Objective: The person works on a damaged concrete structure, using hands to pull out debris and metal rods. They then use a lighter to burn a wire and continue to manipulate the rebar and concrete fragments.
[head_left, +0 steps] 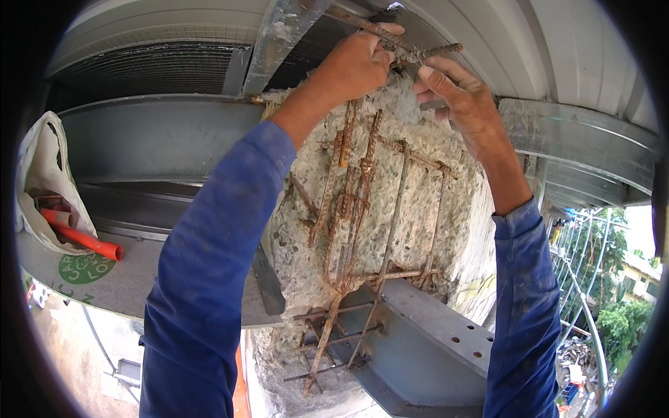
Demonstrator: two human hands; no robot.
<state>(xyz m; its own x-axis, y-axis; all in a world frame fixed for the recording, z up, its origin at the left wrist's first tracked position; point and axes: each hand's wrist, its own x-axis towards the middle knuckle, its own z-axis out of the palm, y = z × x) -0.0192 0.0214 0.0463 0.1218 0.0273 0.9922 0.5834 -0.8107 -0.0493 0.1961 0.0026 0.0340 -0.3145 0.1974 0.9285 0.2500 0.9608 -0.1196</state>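
Both my arms, in blue sleeves, reach up to rusty rebar (442,50) at the top of a rough, broken concrete column (411,188). My left hand (355,66) is closed against a slanting rusty bar (380,31), its fingers curled round it. Where that bar meets a short crossing one, thin strands that look like tie wire are bunched. Just right of this joint, my right hand (456,94) has thumb and fingertips drawn together; what they pinch is too small to make out. Below, several exposed rebars (366,167) run down the column face.
A grey steel beam (418,355) with bolt holes juts out below. Another steel beam (160,139) spans the left, above a board bearing a white sack (52,181) and an orange tube (87,240). Metal roofing closes in overhead. Scaffolding (582,279) stands outside at right.
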